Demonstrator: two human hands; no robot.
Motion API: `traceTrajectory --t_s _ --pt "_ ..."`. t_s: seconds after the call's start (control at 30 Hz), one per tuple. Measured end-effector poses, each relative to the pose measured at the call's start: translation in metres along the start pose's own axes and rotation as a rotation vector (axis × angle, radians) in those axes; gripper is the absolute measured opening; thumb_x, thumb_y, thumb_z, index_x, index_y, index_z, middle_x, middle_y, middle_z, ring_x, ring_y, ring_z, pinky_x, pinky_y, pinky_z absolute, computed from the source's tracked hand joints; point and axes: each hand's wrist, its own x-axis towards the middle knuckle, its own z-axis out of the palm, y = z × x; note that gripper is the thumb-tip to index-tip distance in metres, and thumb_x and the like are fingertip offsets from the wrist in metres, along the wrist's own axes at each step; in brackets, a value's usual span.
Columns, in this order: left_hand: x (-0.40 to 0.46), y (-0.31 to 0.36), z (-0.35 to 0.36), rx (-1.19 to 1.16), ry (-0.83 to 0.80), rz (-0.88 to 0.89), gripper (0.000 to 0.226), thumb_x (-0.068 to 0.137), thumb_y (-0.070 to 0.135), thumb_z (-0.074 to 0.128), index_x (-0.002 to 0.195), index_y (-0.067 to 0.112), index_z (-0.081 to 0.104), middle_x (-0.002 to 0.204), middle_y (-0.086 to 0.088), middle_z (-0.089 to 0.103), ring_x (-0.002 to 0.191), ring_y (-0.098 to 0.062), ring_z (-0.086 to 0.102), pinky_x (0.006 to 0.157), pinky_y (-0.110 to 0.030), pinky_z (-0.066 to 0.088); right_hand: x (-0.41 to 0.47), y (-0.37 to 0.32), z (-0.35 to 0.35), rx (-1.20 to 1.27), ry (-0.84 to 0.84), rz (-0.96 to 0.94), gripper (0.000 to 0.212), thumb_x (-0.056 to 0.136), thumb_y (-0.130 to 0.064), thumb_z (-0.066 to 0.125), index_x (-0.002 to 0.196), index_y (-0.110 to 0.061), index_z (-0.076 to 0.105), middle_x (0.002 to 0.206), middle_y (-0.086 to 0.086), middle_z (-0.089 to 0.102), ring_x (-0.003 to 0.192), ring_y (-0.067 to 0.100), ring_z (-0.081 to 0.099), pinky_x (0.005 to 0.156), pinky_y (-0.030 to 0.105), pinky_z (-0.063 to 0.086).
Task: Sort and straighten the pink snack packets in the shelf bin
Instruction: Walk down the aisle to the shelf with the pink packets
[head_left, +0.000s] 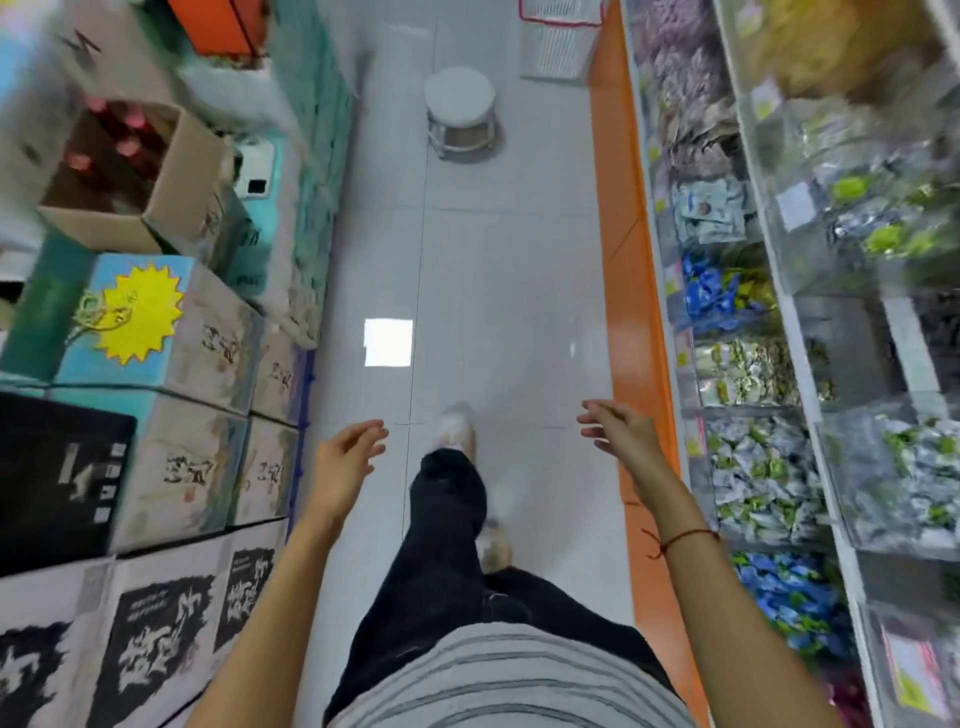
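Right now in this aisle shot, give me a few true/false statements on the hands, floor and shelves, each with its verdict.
1. Both hands hold pink packets. False: the left hand and right hand are empty, fingers relaxed.
2. A round white stool stands on the floor ahead. True.
3. The snack bins line the person's left. False: they are on the right; stacked cartons are on the left.
4. A red string circles the right wrist. True.
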Motion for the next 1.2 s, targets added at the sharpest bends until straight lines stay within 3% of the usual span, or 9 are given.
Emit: traceTrajectory --t_s 0.53,0.83,1.03,1.2 --pt "0.318 0.276 0.085 0.046 -0.074 0.058 0.022 0.098 0.019 0.051 0.115 0.012 0.063 0.109 -0.003 0.067 0.097 -0.017 0.062 0.086 -0.031 0.048 0.266 -0.228 0.003 0.125 0.145 0.056 0.016 0.098 -0.020 0.051 0.107 -0.016 0.064 0.099 0.003 0.067 0.084 0.011 0.063 0.075 0.021 0.049" --pt "0.468 0.412 0.151 0.040 -0.072 0.051 0.017 0.097 0.020 0.051 0.110 0.017 0.063 0.109 -0.004 0.067 0.097 -0.017 0.063 0.091 -0.034 0.049 0.447 -0.385 -0.010 0.101 0.092 0.034 0.017 0.096 -0.016 0.052 0.107 -0.014 0.064 0.091 0.001 0.067 0.080 0.011 0.063 0.084 0.027 0.049" --pt "0.566 0.484 0.168 0.036 -0.027 0.013 0.025 0.098 0.020 0.050 0.118 0.012 0.062 0.109 -0.001 0.067 0.095 -0.014 0.063 0.085 -0.030 0.047 0.548 -0.481 0.000 0.049 0.060 0.032 0.014 0.095 -0.018 0.055 0.104 -0.013 0.065 0.089 0.000 0.067 0.077 0.009 0.062 0.074 0.020 0.048" --pt "0.661 0.553 0.191 0.024 -0.034 0.005 0.017 0.097 0.019 0.052 0.109 0.015 0.063 0.105 -0.002 0.067 0.091 -0.013 0.063 0.081 -0.029 0.047 0.637 -0.550 0.018 0.078 0.070 0.046 0.016 0.097 -0.016 0.051 0.106 -0.012 0.064 0.097 0.008 0.065 0.080 0.014 0.061 0.075 0.021 0.047"
